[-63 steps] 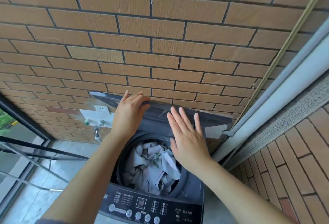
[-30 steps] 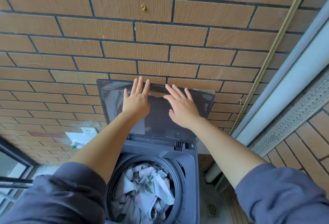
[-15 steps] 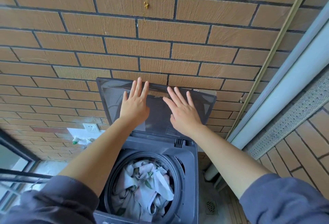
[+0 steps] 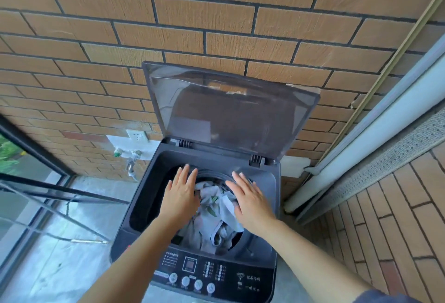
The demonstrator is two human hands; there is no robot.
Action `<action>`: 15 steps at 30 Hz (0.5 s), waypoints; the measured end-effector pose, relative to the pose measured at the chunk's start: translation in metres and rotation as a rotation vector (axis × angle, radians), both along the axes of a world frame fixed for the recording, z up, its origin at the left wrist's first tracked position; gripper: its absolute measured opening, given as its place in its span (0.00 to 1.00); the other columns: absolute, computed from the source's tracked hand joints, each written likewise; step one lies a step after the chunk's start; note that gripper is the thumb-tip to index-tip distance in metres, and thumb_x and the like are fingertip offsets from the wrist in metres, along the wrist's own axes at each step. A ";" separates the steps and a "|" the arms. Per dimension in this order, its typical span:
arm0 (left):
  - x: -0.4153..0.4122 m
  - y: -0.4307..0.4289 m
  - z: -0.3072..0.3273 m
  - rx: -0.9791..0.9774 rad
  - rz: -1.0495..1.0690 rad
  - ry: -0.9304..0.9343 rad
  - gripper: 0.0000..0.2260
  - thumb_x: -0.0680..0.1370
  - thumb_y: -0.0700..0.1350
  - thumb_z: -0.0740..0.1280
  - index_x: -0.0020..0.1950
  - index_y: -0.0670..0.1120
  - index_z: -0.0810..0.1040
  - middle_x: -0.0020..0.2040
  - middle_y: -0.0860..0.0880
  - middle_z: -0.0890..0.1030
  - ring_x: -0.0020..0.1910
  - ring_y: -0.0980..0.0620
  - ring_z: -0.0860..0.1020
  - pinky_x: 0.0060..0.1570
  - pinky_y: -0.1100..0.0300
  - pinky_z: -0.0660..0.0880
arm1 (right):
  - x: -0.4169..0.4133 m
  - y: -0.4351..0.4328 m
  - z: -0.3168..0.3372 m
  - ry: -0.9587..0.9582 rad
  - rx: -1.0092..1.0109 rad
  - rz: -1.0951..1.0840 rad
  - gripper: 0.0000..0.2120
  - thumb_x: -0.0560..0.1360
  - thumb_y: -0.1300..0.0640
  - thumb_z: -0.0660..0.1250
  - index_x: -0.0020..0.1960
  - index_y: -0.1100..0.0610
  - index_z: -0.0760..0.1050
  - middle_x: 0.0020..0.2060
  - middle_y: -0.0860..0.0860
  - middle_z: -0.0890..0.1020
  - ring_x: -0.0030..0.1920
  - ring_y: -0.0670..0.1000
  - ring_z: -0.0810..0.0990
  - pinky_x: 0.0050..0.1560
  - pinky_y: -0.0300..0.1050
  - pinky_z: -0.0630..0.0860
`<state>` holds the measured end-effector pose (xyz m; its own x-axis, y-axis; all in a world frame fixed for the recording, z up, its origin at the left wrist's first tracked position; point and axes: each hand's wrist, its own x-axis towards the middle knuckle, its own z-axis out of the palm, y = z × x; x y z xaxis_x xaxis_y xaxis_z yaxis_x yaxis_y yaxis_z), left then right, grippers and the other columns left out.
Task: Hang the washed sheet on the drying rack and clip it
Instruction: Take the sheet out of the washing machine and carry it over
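Lowered from the lid, the left grip and right grip are held over the sheet, fingers straight, nothing grasped.

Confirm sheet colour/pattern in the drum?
Pale grey-white sheet with small green leaf prints, bunched in the washer drum; seen in the head view.

1. Soft, even daylight, brightest by the window at left.
2. Pale reflections over the raised lid.
3. Slight motion blur on left hand and right hand; wide-angle bowing of the brick wall toward edges.
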<state>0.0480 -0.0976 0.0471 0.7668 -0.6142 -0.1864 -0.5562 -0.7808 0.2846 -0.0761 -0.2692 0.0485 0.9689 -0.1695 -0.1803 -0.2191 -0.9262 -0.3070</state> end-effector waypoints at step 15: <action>0.025 -0.004 -0.174 0.390 -0.026 0.176 0.31 0.79 0.51 0.59 0.78 0.49 0.47 0.78 0.45 0.49 0.76 0.44 0.50 0.70 0.48 0.60 | 0.053 0.017 -0.191 0.376 0.081 -0.154 0.37 0.75 0.54 0.66 0.75 0.46 0.48 0.77 0.49 0.46 0.75 0.60 0.45 0.65 0.56 0.69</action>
